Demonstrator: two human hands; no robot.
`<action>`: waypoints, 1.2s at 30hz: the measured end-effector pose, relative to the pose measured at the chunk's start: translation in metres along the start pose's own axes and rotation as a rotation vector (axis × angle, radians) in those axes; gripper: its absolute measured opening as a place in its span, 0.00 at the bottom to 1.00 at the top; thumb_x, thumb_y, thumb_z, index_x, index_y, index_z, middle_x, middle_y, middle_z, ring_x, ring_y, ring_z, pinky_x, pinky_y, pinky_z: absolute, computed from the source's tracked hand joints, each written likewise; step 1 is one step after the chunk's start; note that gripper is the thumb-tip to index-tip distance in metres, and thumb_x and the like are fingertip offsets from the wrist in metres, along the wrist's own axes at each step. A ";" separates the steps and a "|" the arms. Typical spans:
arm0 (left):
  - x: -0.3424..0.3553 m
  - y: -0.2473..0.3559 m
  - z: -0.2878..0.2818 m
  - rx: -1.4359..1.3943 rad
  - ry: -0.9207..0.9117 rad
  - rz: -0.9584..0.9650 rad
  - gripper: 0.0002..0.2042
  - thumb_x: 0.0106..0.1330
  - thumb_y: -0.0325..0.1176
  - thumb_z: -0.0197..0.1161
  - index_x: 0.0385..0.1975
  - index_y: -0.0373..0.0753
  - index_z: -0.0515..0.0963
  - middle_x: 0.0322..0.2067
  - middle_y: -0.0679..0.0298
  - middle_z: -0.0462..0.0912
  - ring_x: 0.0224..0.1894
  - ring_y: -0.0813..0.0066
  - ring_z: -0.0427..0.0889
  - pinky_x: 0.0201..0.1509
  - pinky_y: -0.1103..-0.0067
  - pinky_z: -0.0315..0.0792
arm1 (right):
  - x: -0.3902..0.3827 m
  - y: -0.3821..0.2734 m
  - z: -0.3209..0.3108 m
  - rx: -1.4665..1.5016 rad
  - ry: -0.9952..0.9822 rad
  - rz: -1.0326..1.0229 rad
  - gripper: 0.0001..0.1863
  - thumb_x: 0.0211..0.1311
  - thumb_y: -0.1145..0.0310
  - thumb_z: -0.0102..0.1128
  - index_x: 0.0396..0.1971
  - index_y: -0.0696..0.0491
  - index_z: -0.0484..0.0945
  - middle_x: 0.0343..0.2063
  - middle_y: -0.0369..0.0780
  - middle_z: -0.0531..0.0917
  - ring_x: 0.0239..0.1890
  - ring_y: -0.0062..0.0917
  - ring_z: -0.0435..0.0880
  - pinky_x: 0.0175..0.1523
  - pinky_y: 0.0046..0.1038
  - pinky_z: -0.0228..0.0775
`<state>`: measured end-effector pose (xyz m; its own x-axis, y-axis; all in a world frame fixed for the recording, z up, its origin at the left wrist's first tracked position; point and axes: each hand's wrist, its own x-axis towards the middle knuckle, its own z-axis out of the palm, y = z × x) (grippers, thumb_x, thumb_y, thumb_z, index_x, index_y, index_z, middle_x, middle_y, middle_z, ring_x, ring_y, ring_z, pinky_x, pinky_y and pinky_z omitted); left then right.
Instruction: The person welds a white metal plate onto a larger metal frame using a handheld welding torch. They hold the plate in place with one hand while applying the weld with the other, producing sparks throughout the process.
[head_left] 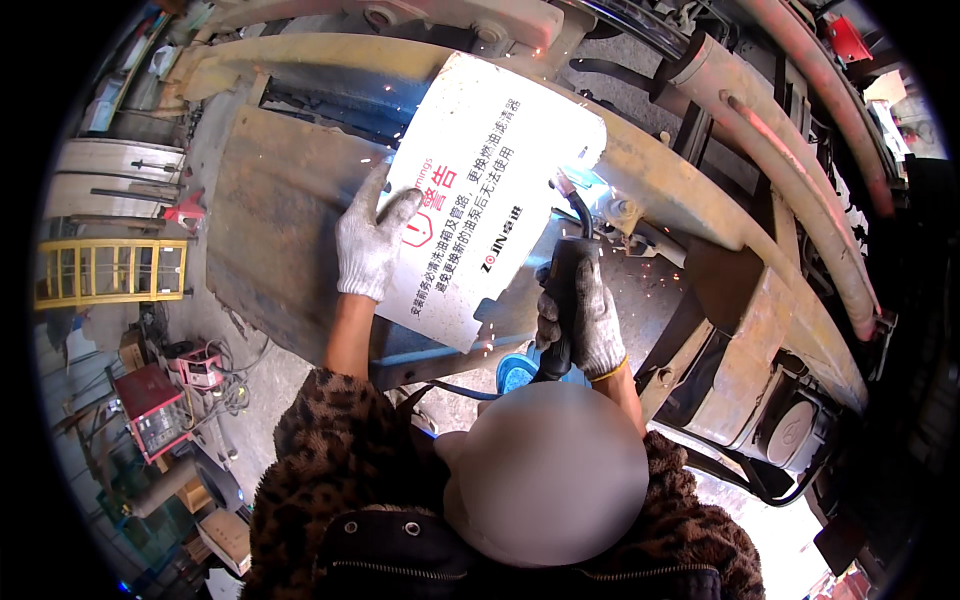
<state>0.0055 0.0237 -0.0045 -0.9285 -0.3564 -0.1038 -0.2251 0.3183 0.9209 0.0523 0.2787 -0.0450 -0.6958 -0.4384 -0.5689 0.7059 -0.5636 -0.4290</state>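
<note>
My left hand (366, 238), in a whitish work glove, grips the left edge of a white printed sheet (475, 105) between thumb and fingers. The sheet stands over a rusty metal panel and a curved yellowish beam (330, 52); its edges are ragged. In my gloved right hand (600, 335) is a black welding torch (572, 275), fingers wrapped round its handle. The torch's bent neck points up and left to the sheet's right edge. A bluish-white glow shows beside the tip, and orange sparks scatter around the sheet. The exact weld spot is partly hidden by the sheet.
Reddish pipes (790, 180) and metal framework crowd the right side. A red welding machine (150, 410) with tangled cables stands on the floor at left, below a yellow ladder-like frame (110, 272). A blue round container (515, 372) sits below the torch.
</note>
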 end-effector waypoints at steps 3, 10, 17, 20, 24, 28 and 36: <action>0.001 -0.001 0.001 0.011 -0.004 0.056 0.25 0.61 0.28 0.62 0.57 0.28 0.64 0.52 0.56 0.73 0.53 0.74 0.71 0.57 0.80 0.65 | -0.001 0.000 0.000 0.000 0.019 -0.002 0.27 0.60 0.42 0.52 0.40 0.54 0.71 0.19 0.35 0.73 0.13 0.21 0.70 0.18 0.22 0.65; 0.001 0.000 0.002 -0.001 -0.009 0.070 0.25 0.60 0.29 0.62 0.57 0.28 0.65 0.52 0.55 0.73 0.53 0.73 0.71 0.57 0.79 0.66 | -0.002 -0.003 0.001 -0.033 0.036 0.012 0.28 0.59 0.41 0.52 0.40 0.54 0.72 0.18 0.35 0.73 0.13 0.21 0.70 0.18 0.22 0.64; 0.001 -0.002 -0.001 -0.017 -0.025 0.068 0.26 0.61 0.30 0.62 0.57 0.28 0.65 0.53 0.55 0.72 0.53 0.73 0.71 0.58 0.79 0.66 | -0.001 -0.001 0.001 -0.067 -0.013 -0.041 0.30 0.59 0.39 0.50 0.40 0.55 0.72 0.16 0.35 0.73 0.12 0.20 0.70 0.17 0.22 0.64; 0.002 -0.002 0.000 -0.017 -0.027 0.092 0.26 0.61 0.30 0.62 0.57 0.28 0.64 0.53 0.55 0.72 0.53 0.72 0.72 0.58 0.79 0.66 | 0.001 0.001 -0.004 -0.022 -0.039 -0.010 0.29 0.59 0.39 0.50 0.40 0.55 0.72 0.17 0.35 0.73 0.12 0.20 0.70 0.17 0.22 0.64; 0.002 -0.004 0.000 -0.021 -0.021 0.082 0.26 0.61 0.29 0.62 0.57 0.27 0.64 0.53 0.55 0.72 0.53 0.73 0.71 0.57 0.79 0.66 | -0.001 -0.002 0.001 -0.059 0.030 -0.026 0.29 0.60 0.40 0.50 0.40 0.54 0.72 0.16 0.35 0.73 0.12 0.20 0.70 0.17 0.23 0.65; 0.002 -0.005 0.000 0.012 -0.020 0.077 0.25 0.61 0.28 0.62 0.57 0.26 0.64 0.53 0.55 0.72 0.53 0.73 0.71 0.57 0.80 0.66 | -0.001 -0.001 0.001 -0.024 0.021 -0.016 0.29 0.60 0.40 0.50 0.39 0.54 0.72 0.16 0.35 0.73 0.12 0.21 0.70 0.17 0.23 0.65; 0.001 0.000 0.001 0.036 -0.002 0.076 0.24 0.60 0.27 0.62 0.56 0.27 0.66 0.52 0.56 0.73 0.52 0.74 0.72 0.57 0.80 0.66 | 0.001 -0.001 -0.002 -0.031 -0.011 -0.006 0.30 0.60 0.39 0.49 0.40 0.56 0.72 0.16 0.35 0.73 0.12 0.21 0.71 0.17 0.23 0.66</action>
<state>0.0046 0.0244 -0.0050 -0.9439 -0.3284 -0.0344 -0.1640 0.3758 0.9121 0.0518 0.2805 -0.0468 -0.7013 -0.4431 -0.5584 0.7053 -0.5446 -0.4537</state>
